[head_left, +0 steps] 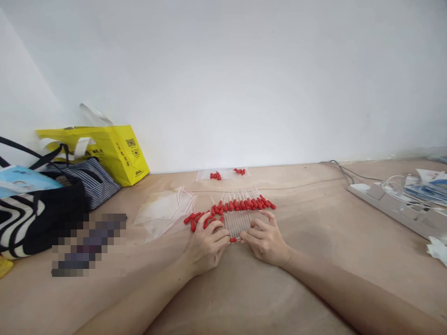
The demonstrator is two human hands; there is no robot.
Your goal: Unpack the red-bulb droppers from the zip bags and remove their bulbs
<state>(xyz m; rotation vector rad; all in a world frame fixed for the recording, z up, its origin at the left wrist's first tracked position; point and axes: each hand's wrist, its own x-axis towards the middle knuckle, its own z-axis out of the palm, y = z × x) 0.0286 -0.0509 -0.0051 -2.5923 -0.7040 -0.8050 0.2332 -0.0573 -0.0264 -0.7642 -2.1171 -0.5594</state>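
Note:
My left hand (208,243) is closed on a red rubber dropper bulb (233,240) at its fingertips. Opposite it, my right hand (266,240) pinches a clear glass tube (239,239), whose end meets the bulb; how far it sits inside I cannot tell. Just beyond the fingers lies a row of bare clear tubes (237,223). Behind them, several droppers with red bulbs (246,204) lie side by side, their tubes pointing to the wall. Loose red bulbs (193,217) are scattered by my left hand, which partly hides them.
Clear zip bags (164,214) with red seams lie to the left. A bag holding red-bulbed droppers (223,175) rests near the wall. Left stand a yellow bag (118,153) and a black striped bag (42,214). A white power strip (384,204) with cables lies right.

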